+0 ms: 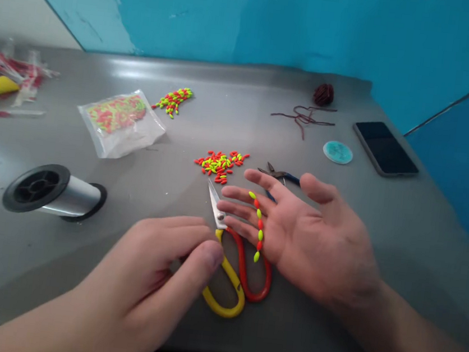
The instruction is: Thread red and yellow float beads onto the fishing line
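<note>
The person's right hand [299, 237] lies palm up just above the grey table [402, 229], its fingers stretched out and spread apart, gripping nothing. Across those fingers rests a short bead strand [259, 227], oval beads alternating neon yellow and red, running from the index finger down towards the little finger. The left hand [160, 272] sits beside it at the near edge, knuckles up, fingers curled in together and the thumb pressed against the side of the index finger; I cannot tell whether anything thin is pinched between them. Its thumb tip lies just beside the pivot of the scissors [224, 302], which lie flat on the table with 1 yellow and 1 red handle loop. The scissors' blades point away from the person and pass partly under the right hand's fingertips. Just behind the right hand lie blue-handled pliers [279, 174], and to their left a loose pile of beads [220, 163] in the same 2 colours. A second bead pile [174, 100] sits further back, near a clear plastic bag of beads [120, 120]. A spool of clear line [52, 190] lies on its side at the left. At the far right are a dark phone [385, 148], a small round teal disc [337, 152] and some dark red cord [304, 116] beside its ball [324, 94]. Clear packets [6, 82] clutter the far left corner.
</note>
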The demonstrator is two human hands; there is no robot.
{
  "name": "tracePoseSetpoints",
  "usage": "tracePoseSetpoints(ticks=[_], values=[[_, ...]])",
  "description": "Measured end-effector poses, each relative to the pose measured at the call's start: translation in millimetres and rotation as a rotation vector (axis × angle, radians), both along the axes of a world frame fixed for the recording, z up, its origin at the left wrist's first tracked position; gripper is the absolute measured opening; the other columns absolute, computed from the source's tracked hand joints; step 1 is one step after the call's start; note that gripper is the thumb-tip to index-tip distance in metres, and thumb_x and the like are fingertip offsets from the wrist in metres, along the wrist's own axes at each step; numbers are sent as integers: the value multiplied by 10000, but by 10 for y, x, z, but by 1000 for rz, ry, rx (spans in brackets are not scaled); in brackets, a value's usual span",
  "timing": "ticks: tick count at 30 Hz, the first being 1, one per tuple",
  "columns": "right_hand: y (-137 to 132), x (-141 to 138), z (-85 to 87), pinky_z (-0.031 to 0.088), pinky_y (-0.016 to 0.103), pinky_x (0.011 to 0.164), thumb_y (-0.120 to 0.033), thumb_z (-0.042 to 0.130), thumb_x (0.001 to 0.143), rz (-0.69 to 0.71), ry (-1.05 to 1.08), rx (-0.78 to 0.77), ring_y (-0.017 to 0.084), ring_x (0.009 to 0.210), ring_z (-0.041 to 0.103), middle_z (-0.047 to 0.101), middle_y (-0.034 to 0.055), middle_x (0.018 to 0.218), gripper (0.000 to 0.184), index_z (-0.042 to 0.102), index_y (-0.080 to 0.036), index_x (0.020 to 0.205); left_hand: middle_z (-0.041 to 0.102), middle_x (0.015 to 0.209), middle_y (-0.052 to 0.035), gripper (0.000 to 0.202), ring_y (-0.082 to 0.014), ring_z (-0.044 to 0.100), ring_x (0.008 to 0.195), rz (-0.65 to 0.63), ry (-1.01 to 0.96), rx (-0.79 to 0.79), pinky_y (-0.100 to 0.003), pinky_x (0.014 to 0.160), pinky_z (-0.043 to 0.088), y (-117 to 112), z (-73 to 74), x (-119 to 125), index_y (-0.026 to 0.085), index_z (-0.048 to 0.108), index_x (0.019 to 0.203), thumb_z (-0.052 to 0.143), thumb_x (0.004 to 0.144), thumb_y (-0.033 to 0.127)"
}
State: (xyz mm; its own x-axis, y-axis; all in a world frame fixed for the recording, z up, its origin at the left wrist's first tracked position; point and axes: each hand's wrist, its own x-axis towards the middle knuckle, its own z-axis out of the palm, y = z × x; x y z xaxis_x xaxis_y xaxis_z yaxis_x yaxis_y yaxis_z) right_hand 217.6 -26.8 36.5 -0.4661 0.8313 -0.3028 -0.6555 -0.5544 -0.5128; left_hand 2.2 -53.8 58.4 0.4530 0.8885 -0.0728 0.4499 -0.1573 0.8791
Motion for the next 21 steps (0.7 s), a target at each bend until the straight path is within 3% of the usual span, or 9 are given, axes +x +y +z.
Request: tracePoseSetpoints(ticks=[1, 4, 8, 12, 14, 19, 21], values=[[-15, -1, 3, 453, 472, 1215, -578, 625, 921, 6, 15, 25, 307, 1291, 657, 681, 156, 1317, 551, 539, -227, 1338, 783, 906, 4, 345, -170, 711, 835, -70, -6, -86, -267, 705, 513, 19, 5, 67, 269, 785, 925, 516, 1120, 362], [-63, 3, 6, 357, 510, 1295, -602, 586, 964, 23, 28, 105, 319, 1426, 593, 668, 150, 1389, 565, 495, -246, 1392, 802, 1171, 5, 223, -212, 726, 1130, 22, -148, -295, -263, 925, 565, 57, -7, 182, 292, 767, 1123, 609, 1094, 447], [-102, 4, -11, 303, 503, 1336, -586, 550, 1020, 18, 26, 207, 304, 1486, 571, 685, 140, 1423, 538, 443, -256, 1431, 818, 988, -9, 186, -189, 757, 915, 105, -360, -559, -277, 857, 587, 91, -59, 303, 239, 703, 1020, 715, 1029, 424], [-106, -6, -55, 282, 447, 1358, -554, 557, 1033, 39, 8, 227, 272, 1543, 524, 666, 130, 1477, 536, 432, -245, 1452, 783, 812, -22, 280, -169, 731, 762, 113, -356, -720, -268, 738, 557, 130, -152, 388, 202, 683, 866, 653, 1060, 402], [-99, -12, -76, 289, 441, 1360, -552, 545, 1043, 42, -2, 237, 274, 1548, 517, 653, 131, 1495, 525, 443, -236, 1450, 774, 818, -16, 284, -165, 722, 771, 147, -364, -739, -268, 751, 549, 129, -207, 386, 204, 694, 867, 651, 1063, 404], [-79, -10, -100, 345, 428, 1336, -565, 524, 1071, 38, -30, 267, 269, 1508, 561, 631, 135, 1521, 517, 443, -235, 1462, 769, 949, 6, 209, -160, 712, 931, 226, -515, -714, -283, 972, 546, 113, -266, 337, 229, 706, 911, 655, 1075, 348], [-67, 7, -106, 428, 435, 1281, -564, 524, 1070, 0, -136, 297, 267, 1455, 605, 644, 118, 1491, 482, 480, -253, 1435, 755, 942, -6, 204, -162, 710, 919, 222, -590, -741, -275, 939, 562, 135, -236, 321, 220, 707, 909, 633, 1078, 309]])
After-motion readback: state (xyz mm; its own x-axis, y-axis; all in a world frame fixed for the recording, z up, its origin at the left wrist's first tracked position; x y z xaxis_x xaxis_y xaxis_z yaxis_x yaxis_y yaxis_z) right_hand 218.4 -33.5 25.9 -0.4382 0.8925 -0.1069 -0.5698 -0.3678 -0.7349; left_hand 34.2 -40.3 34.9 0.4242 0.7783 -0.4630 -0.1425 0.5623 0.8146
